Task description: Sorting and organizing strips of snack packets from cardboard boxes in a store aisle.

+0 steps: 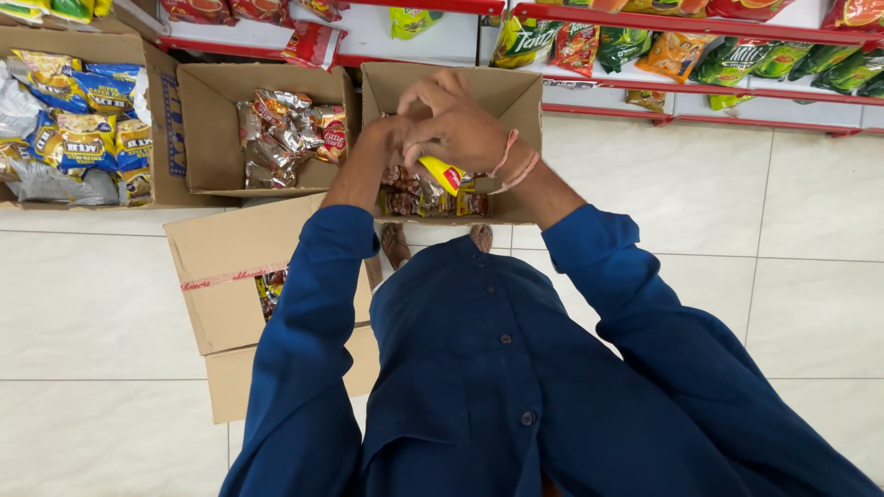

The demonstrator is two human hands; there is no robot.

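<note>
Yellow packet with a red patch, small and glossy, mostly hidden under the hands. Right hand curled over it, fingers bent, gripping its upper end. Left hand tucked beneath the right; whether it grips, cannot tell. All above the open cardboard box at 12 o'clock, dark wrapped snacks inside. Box walls close on both sides. Second box of silver packets at 10 o'clock. Bare tile floor at 3 o'clock.

left hand mostly hidden behind right hand
</note>
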